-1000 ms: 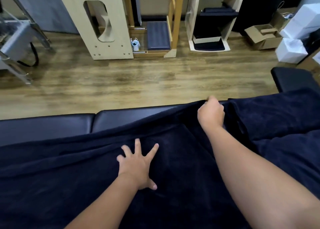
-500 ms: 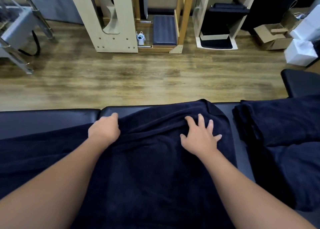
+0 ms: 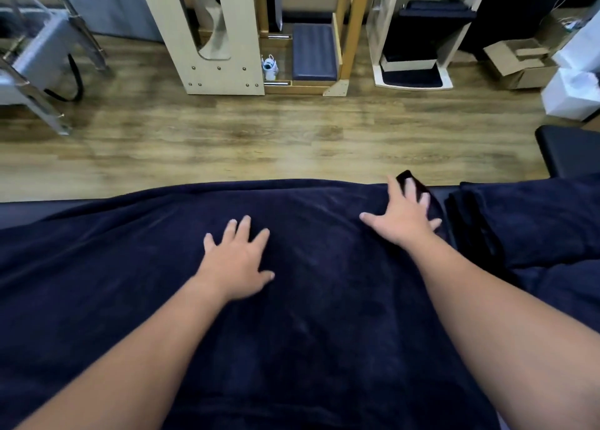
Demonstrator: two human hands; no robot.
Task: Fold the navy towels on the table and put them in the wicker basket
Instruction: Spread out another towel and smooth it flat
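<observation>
A large navy towel (image 3: 324,299) lies spread across the black padded table (image 3: 19,210), covering most of it up to the far edge. My left hand (image 3: 237,260) rests flat on the towel near its middle, fingers apart. My right hand (image 3: 402,218) presses flat on the towel's far right corner, fingers spread, holding nothing. More navy towel (image 3: 526,221) lies bunched to the right, a narrow gap apart. No wicker basket is in view.
Beyond the table is wood floor (image 3: 276,137). Across it stand pale wooden furniture (image 3: 211,33), a white shelf unit (image 3: 412,39), an open cardboard box (image 3: 519,62), white boxes (image 3: 571,95) and a grey metal frame (image 3: 35,59). A black padded seat (image 3: 568,150) sits at right.
Both hands moved right and now lie flat and spread. The towel's far edge, folded back half a second ago, now lies smoothed out along the table's far edge.
</observation>
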